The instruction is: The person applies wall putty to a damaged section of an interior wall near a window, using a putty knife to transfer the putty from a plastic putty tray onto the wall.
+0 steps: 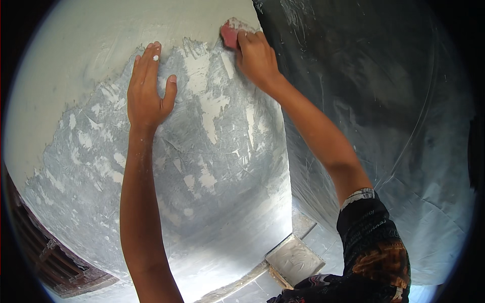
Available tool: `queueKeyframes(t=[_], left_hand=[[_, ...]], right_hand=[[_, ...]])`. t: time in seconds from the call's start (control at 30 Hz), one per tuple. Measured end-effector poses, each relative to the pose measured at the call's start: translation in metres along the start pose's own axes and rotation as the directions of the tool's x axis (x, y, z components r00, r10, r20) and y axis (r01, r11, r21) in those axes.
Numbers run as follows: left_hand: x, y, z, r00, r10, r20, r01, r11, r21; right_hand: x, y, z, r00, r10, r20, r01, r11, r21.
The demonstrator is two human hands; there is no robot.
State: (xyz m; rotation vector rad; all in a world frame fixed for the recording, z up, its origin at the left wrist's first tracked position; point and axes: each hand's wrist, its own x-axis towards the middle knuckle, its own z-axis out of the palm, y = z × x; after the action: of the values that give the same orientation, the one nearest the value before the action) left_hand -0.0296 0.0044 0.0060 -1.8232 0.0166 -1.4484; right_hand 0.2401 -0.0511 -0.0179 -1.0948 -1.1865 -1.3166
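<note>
A wall [217,166] with grey patches and white plaster fills the middle; its upper part has a smooth white coat with a ragged lower edge. My left hand [148,91] lies against the wall with fingers stretched out and thumb apart, its fingertips at that ragged edge. A white dab sits on one finger. Higher up, close to the wall's right edge, my right hand [257,59] grips a red putty scraper [231,36] smeared with white. The scraper is against the wall; its working edge is partly hidden by the smear and my fingers.
Past the wall's right edge hangs a large plastic sheet [364,96] over a dark area. Below, near my right sleeve, a square tray [319,264] holds white paste. Brown slatted woodwork [50,257] borders the wall at lower left.
</note>
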Motion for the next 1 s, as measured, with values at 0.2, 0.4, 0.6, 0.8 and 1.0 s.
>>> queueKeyframes(t=[0.2,0.4,0.6,0.8,1.0], left_hand=[[-0.001,-0.002,-0.005,1.0,-0.005,0.024,0.005,1.0,-0.013],[0.004,0.002,0.001,1.0,0.011,0.005,-0.011,1.0,0.001],[-0.001,-0.002,-0.005,1.0,0.007,0.022,-0.007,1.0,0.016],[0.004,0.003,0.001,1.0,0.009,0.017,-0.008,1.0,-0.02],[-0.004,-0.005,-0.005,0.999,-0.005,0.039,0.005,1.0,0.002]], right_hand=[[-0.023,-0.055,-0.04,0.996,-0.088,0.008,0.083,0.959,0.269],[0.019,-0.001,-0.01,0.999,0.04,-0.024,-0.04,0.999,0.004],[-0.044,-0.069,-0.028,0.995,-0.101,0.02,0.092,0.959,0.268],[0.02,-0.034,-0.02,0.999,-0.036,-0.029,0.039,0.994,0.103],[-0.051,-0.081,-0.017,0.966,-0.258,0.028,0.237,0.92,0.311]])
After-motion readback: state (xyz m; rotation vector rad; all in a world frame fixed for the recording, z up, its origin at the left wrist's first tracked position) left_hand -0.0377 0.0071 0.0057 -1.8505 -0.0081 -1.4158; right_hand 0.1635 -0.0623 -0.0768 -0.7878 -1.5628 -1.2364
